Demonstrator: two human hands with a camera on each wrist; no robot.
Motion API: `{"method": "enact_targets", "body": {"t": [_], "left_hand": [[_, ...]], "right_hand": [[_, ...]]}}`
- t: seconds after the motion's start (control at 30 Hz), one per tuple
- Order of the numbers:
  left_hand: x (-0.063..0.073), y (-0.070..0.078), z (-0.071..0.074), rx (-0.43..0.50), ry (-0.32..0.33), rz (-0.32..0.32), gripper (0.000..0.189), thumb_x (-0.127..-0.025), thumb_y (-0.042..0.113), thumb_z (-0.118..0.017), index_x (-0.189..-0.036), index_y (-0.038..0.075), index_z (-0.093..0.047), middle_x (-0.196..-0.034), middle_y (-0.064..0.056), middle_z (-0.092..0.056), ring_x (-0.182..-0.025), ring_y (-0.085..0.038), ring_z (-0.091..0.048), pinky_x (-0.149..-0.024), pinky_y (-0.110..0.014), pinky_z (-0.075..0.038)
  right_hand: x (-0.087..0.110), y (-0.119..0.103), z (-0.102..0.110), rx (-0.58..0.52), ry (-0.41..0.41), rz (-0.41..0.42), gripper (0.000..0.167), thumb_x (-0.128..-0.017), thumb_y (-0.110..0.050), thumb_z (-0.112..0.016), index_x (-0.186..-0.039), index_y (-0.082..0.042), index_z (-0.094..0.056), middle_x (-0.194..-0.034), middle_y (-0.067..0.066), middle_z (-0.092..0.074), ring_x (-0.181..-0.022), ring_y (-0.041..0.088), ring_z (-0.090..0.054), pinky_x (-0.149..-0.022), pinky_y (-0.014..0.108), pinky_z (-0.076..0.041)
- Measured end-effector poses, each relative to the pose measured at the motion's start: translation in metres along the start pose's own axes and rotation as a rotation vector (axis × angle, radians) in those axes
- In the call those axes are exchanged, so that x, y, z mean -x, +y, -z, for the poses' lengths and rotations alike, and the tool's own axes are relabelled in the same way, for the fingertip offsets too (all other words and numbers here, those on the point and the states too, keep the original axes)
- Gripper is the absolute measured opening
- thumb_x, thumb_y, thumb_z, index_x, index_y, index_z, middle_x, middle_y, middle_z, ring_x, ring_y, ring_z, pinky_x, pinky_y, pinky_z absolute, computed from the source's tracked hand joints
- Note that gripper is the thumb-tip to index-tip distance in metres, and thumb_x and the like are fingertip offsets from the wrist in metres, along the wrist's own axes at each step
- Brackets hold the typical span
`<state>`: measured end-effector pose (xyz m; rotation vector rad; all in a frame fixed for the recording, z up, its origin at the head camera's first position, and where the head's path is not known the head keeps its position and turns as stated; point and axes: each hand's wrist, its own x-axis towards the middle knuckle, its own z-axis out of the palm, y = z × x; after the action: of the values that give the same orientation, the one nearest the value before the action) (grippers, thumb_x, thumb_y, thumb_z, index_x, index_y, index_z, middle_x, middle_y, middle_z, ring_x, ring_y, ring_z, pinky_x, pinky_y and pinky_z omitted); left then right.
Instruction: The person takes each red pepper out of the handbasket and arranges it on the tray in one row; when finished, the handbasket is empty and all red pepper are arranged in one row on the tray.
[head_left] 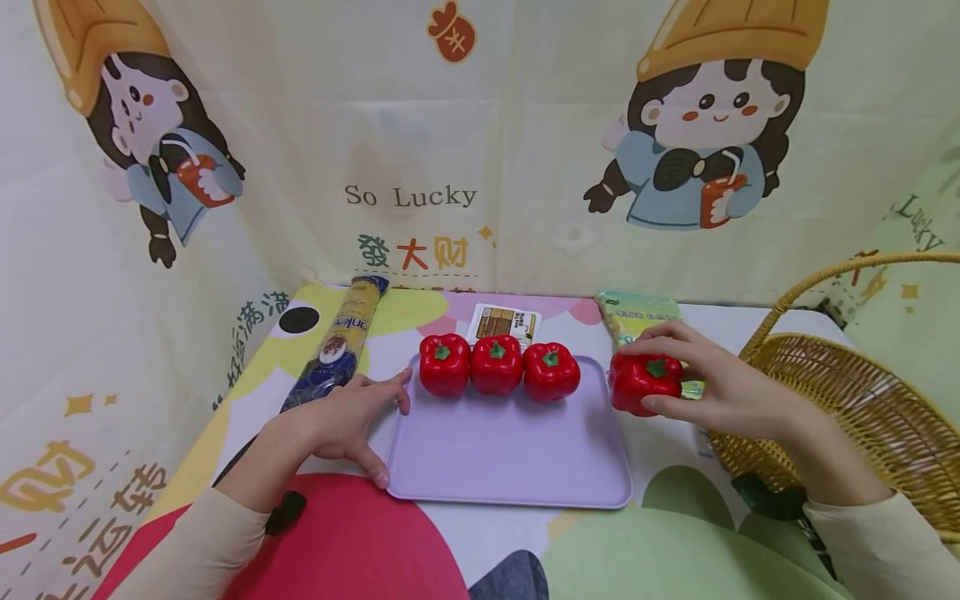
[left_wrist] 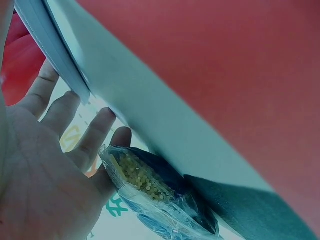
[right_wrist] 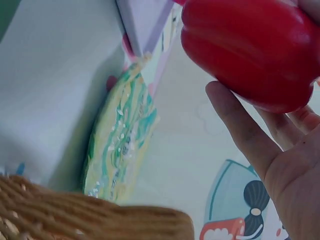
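Observation:
My right hand grips a red bell pepper with a green stem, just past the right edge of a lilac tray; the right wrist view shows the same pepper between thumb and fingers. Along the tray's far side stand three more red bell peppers in a row: a left one, a middle one and a right one. At the tray's left edge is my left hand, its fingers spread and thumb at the near left corner.
Left of the tray lies a long blue and yellow pasta packet. Behind the peppers is a white pack with a brown label. A green packet lies at the back right, and a wicker basket with a tall handle stands far right.

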<state>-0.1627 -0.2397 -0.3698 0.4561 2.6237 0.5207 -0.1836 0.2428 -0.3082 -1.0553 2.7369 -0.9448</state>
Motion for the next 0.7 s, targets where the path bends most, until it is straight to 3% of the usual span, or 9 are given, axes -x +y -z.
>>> {"method": "enact_targets", "body": {"t": [0.3, 0.7], "left_hand": [[0.001, -0.002, -0.006, 0.001, -0.003, 0.014, 0.084, -0.048, 0.056, -0.099, -0.118, 0.041, -0.056, -0.168, 0.001, -0.025, -0.133, -0.026, -0.038, -0.096, -0.049, -0.051], [0.000, -0.001, -0.001, -0.011, 0.002, 0.001, 0.081, -0.050, 0.056, -0.099, -0.116, 0.040, -0.056, -0.169, 0.001, -0.024, -0.133, -0.028, -0.038, -0.094, -0.049, -0.052]], "right_hand": [[-0.010, 0.006, -0.015, -0.034, -0.043, 0.039, 0.061, -0.085, -0.018, -0.086, -0.139, -0.028, -0.060, -0.139, 0.000, -0.049, -0.125, 0.028, -0.049, -0.079, 0.031, -0.060], [-0.019, 0.010, -0.024, -0.020, -0.050, 0.052, 0.062, -0.084, -0.015, -0.086, -0.139, -0.026, -0.061, -0.140, 0.001, -0.048, -0.127, 0.025, -0.048, -0.084, 0.033, -0.059]]}}
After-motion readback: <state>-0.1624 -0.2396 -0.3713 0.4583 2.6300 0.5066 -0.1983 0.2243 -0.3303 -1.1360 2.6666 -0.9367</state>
